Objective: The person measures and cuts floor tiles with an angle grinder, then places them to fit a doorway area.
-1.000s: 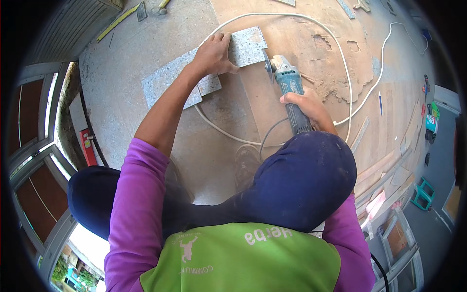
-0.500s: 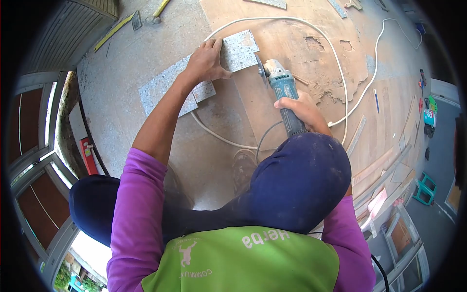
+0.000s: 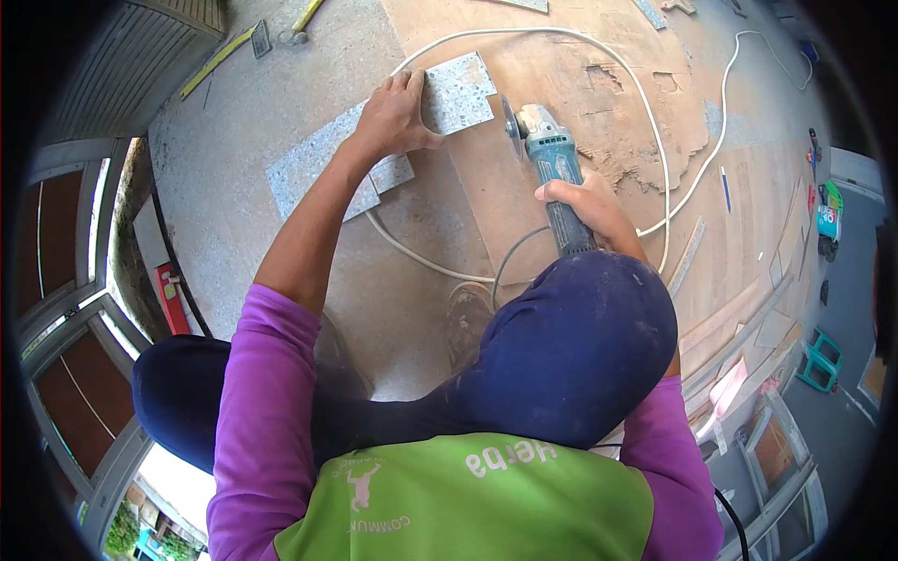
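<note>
My left hand presses on a grey speckled tile, fingers over its far edge and thumb along its near edge. The tile's right end shows a small notch at its corner. Under it lies another speckled strip, with a smaller speckled piece beside my wrist. In my right hand is a teal and black angle grinder, wrapped by the fingers at its body. Its disc stands upright just right of the tile's end, with a gap between them.
A white cord loops over the dusty boards and behind the tile. A blue pencil lies to the right, near thin strips. A yellow-handled hammer, a red level and a green stool stand farther off.
The grinder has shifted right, and its disc now sits farther from the tile's end. My left hand and the tile stay nearly still.
</note>
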`<move>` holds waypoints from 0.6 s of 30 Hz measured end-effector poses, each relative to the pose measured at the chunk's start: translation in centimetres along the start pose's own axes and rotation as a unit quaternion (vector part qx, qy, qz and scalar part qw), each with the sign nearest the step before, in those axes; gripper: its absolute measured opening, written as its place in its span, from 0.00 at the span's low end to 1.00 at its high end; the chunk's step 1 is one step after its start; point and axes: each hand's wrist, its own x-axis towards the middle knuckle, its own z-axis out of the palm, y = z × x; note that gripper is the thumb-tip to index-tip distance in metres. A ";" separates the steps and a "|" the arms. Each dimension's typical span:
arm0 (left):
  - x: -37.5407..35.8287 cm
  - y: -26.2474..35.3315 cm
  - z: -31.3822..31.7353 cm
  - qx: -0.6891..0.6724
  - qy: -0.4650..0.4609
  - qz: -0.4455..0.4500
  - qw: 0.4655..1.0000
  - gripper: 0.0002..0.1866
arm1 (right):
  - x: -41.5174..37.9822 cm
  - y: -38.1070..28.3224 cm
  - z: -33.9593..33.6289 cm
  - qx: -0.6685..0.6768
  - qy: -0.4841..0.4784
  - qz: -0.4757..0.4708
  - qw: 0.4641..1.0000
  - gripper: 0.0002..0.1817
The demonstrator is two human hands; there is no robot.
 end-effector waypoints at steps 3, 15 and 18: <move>-0.1 0.4 -0.6 -0.007 -0.030 0.000 1.000 0.66 | 0.0 -0.2 0.1 0.011 -0.003 -0.011 1.000 0.21; -0.2 0.4 0.2 0.002 -0.016 0.013 1.000 0.66 | 1.1 0.6 -0.2 -0.032 0.004 -0.019 0.999 0.23; -0.2 0.6 0.2 0.000 -0.019 0.010 1.000 0.66 | 1.5 1.0 -0.2 -0.037 0.010 -0.017 0.999 0.23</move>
